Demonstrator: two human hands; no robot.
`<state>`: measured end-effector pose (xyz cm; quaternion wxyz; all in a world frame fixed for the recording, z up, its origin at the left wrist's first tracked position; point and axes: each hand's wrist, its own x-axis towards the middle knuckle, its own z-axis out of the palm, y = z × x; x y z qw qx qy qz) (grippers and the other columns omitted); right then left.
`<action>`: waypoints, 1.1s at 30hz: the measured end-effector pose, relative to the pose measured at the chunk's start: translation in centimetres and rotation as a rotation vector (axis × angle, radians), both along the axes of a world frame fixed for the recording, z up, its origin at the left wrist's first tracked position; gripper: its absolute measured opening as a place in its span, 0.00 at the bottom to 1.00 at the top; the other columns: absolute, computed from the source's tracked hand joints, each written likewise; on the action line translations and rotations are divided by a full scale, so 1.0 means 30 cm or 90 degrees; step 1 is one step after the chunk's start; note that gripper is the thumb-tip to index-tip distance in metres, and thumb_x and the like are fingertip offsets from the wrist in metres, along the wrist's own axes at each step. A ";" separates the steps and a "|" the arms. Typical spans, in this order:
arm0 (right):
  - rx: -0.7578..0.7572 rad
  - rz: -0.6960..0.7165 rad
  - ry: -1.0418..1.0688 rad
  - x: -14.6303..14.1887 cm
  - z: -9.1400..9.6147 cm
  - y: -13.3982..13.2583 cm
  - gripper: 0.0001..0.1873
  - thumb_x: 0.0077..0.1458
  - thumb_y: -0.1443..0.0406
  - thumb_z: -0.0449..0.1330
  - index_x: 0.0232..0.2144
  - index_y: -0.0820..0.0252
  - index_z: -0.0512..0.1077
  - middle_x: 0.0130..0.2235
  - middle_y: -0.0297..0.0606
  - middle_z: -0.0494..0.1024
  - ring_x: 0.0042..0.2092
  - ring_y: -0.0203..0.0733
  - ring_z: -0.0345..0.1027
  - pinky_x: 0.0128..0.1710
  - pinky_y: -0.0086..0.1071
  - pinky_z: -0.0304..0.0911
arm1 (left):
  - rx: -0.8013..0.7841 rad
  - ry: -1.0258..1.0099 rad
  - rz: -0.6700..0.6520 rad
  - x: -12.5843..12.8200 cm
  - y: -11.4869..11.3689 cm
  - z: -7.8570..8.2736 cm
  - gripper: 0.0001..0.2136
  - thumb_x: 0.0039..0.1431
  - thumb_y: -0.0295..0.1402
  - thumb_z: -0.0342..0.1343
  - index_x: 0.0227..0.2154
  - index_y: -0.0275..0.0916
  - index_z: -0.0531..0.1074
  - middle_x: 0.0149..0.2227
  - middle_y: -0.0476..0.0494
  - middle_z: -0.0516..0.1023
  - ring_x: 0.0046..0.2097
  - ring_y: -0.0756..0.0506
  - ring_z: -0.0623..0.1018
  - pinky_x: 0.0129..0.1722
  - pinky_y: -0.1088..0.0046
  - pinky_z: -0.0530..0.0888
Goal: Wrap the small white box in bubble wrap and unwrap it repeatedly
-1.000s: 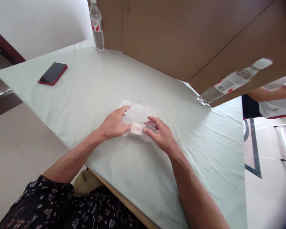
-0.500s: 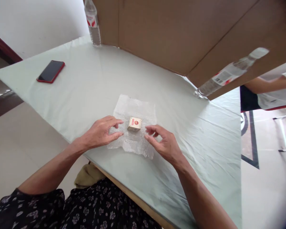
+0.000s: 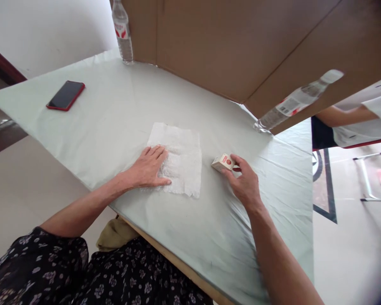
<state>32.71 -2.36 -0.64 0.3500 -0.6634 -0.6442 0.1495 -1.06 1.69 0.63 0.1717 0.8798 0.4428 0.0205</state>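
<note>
A square sheet of white bubble wrap (image 3: 180, 156) lies flat on the pale green tablecloth (image 3: 120, 114). My left hand (image 3: 147, 167) rests on its left part, fingers stretched out flat. To the right of the sheet, my right hand (image 3: 246, 182) pinches a small cream box with a red round mark (image 3: 222, 162), which sits on or just above the cloth.
A red-cased phone (image 3: 65, 95) lies at the far left. One water bottle (image 3: 122, 30) stands at the back, and another bottle (image 3: 296, 101) stands at the right beside a large cardboard screen (image 3: 235, 42). Another person's arm (image 3: 343, 114) shows at the right. The table edge runs near my lap.
The bubble wrap was unfolded off the small box. My right hand took the box and carried it right, off the sheet. My left hand flattened onto the sheet.
</note>
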 end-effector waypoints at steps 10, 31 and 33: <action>0.116 0.158 -0.109 -0.219 0.094 -0.019 0.20 0.63 0.58 0.59 0.56 0.50 0.71 0.60 0.46 0.74 0.62 0.55 0.67 0.63 0.55 0.61 | 0.058 -0.157 0.064 -0.021 0.024 0.006 0.35 0.63 0.50 0.53 0.67 0.35 0.57 0.70 0.29 0.60 0.72 0.32 0.57 0.70 0.50 0.55; -0.149 0.431 -0.183 -0.279 0.008 0.101 0.59 0.47 0.37 0.66 0.72 0.54 0.49 0.73 0.52 0.53 0.74 0.64 0.45 0.70 0.61 0.46 | -0.046 -0.032 -0.020 -0.092 0.054 -0.015 0.57 0.50 0.64 0.59 0.73 0.33 0.44 0.75 0.29 0.43 0.76 0.31 0.43 0.72 0.52 0.37; -0.140 0.425 -0.185 -0.254 0.038 0.082 0.56 0.49 0.40 0.66 0.71 0.53 0.51 0.72 0.51 0.56 0.73 0.63 0.48 0.69 0.60 0.49 | -0.050 -0.044 -0.022 -0.099 0.055 -0.012 0.57 0.49 0.64 0.59 0.73 0.34 0.44 0.75 0.30 0.44 0.76 0.31 0.43 0.72 0.52 0.38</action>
